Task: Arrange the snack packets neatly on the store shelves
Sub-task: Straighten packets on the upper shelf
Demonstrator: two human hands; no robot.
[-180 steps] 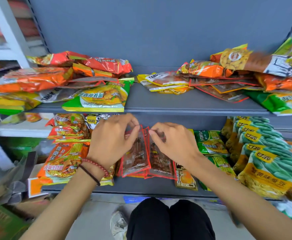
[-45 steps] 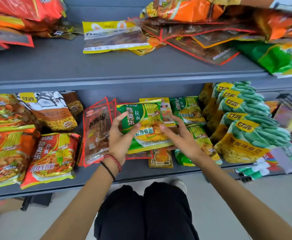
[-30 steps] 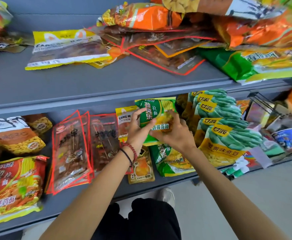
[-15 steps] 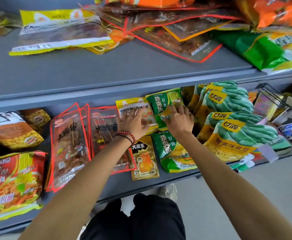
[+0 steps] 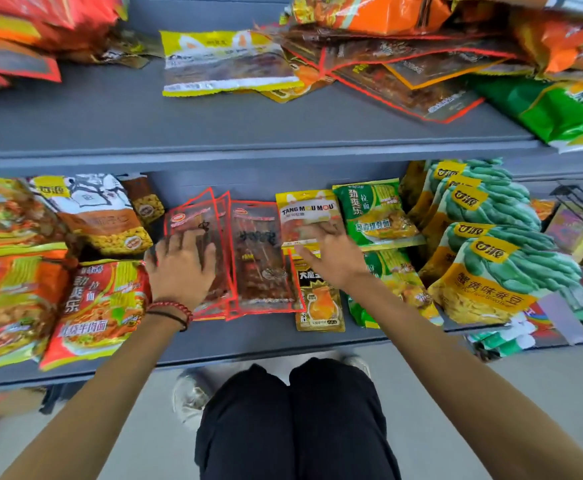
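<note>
Both your arms reach forward, nearly straight. Your left hand (image 5: 179, 268) lies palm down, fingers spread. Your right hand (image 5: 331, 256) is palm down too, fingers loosely extended, thumb splayed leftward.

Left hand (image 5: 179, 268) has shifted toward 9 o'clock, from the yellow packet (image 5: 305, 209) onto the red-edged packets (image 5: 193, 216), fingers spread flat. Right hand (image 5: 331, 254) has left the green noodle packet (image 5: 376, 213), moving toward 9 o'clock to touch the yellow packet's lower edge
</note>
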